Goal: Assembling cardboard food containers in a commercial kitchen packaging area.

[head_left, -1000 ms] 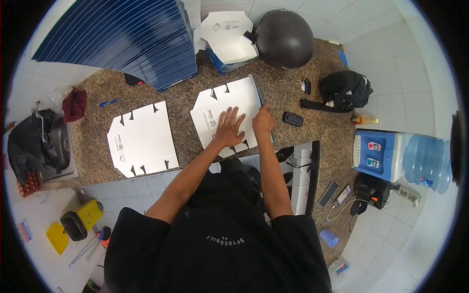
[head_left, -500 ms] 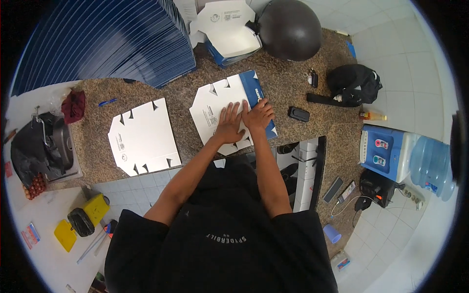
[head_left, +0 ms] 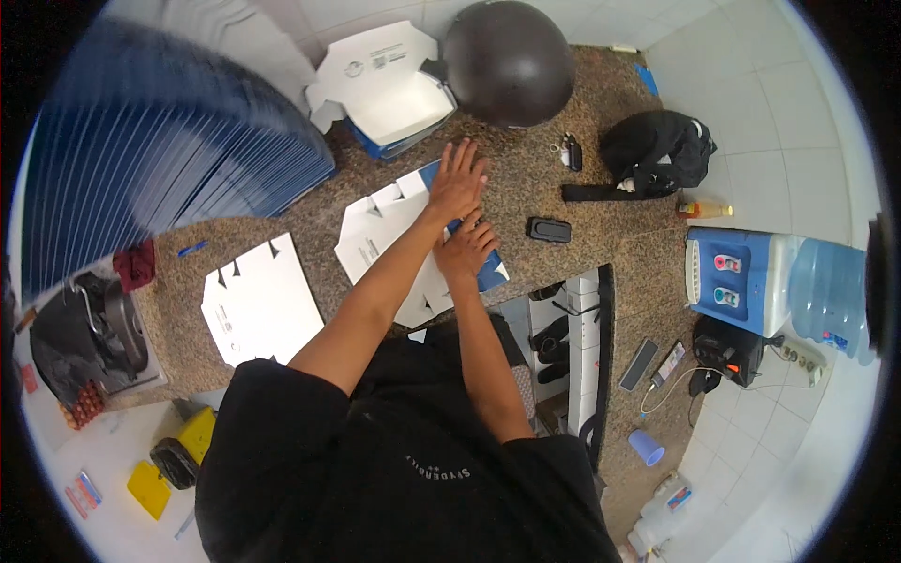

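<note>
Landmark: flat carton blank (head_left: pixel 394 239), on the counter (head_left: pixel 526 178).
- On it: 2 hands, left hand (head_left: pixel 457 180) behind right hand (head_left: pixel 466 248).
- Left: second blank (head_left: pixel 258 300).
- Behind-left: stack of blanks (head_left: pixel 160 150).
- Behind: open box (head_left: pixel 380 89), then helmet (head_left: pixel 509 61).
- Right: small device (head_left: pixel 548 229); farther, bag (head_left: pixel 657 150), water dispenser (head_left: pixel 741 277).
</note>
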